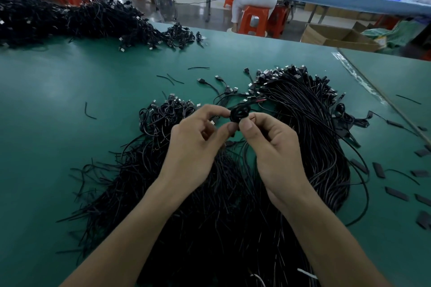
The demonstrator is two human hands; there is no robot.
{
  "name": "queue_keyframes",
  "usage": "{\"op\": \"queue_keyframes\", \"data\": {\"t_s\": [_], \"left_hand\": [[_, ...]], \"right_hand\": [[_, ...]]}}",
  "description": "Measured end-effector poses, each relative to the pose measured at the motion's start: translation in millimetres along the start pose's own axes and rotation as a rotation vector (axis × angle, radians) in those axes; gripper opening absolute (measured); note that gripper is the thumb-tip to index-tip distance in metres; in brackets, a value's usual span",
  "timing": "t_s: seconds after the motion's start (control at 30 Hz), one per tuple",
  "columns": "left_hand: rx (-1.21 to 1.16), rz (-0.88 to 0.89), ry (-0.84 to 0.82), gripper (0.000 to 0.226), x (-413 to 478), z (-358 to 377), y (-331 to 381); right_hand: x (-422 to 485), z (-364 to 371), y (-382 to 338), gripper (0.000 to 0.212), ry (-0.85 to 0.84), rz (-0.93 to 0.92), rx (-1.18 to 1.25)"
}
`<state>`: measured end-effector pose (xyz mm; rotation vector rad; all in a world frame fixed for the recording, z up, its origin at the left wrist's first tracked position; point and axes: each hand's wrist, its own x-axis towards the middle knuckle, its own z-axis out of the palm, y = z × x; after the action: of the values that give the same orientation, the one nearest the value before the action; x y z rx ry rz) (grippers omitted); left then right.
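Holding a small coiled black cable (238,113) between the fingertips of both hands, a person works above a green surface (70,91). The coil sits just beyond the two thumbs, lifted off the surface, where the hands meet.

The left hand (196,144) curls in from the left, with its index finger arched over the top of the coil and its thumb pressing from below. The right hand (277,156) pinches the coil's near right edge between thumb and index finger. Both hands grip it and are equally close.

The coil is a tight round bundle of loops with no clear long axis. Thin red wire ends (260,100) seem to poke out of it, beyond the fingers and to the right. A silver USB plug (213,121) shows just under the left fingers. Whether it belongs to this cable cannot be told.

The next move probably turns on that loose tail. It lies on the far right side of the coil, nearer the right fingers.

Loose black cables (210,216) lie heaped directly beneath the wrists. A long straight bundle (310,119) lies to the right of the fingers.
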<state>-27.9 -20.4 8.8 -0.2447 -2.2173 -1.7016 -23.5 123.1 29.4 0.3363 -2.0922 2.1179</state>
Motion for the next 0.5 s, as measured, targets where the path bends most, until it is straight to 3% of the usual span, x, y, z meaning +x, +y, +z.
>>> {"op": "queue_keyframes", "data": {"t_s": [0.1,0.23,0.33,0.5], "left_hand": [[-0.173,-0.025,-0.098,0.021,-2.2,0.6,4.0],[-0.432,-0.098,-0.083,0.031,-1.2,1.6,9.0],[-0.468,-0.049,-0.054,0.021,-3.8,4.5,10.4],[-0.447,0.059,-0.044,0.025,-6.5,3.8,10.8]], "right_hand": [[-1.1,0.9,1.0,0.012,-0.032,0.075,0.07],[-4.1,-0.6,4.7,0.018,-0.052,0.12,0.035],[-4.8,-1.3,4.0,0.023,-0.059,0.155,0.068],[-4.3,-1.6,8.9,0.016,-0.075,0.216,0.107]]}}
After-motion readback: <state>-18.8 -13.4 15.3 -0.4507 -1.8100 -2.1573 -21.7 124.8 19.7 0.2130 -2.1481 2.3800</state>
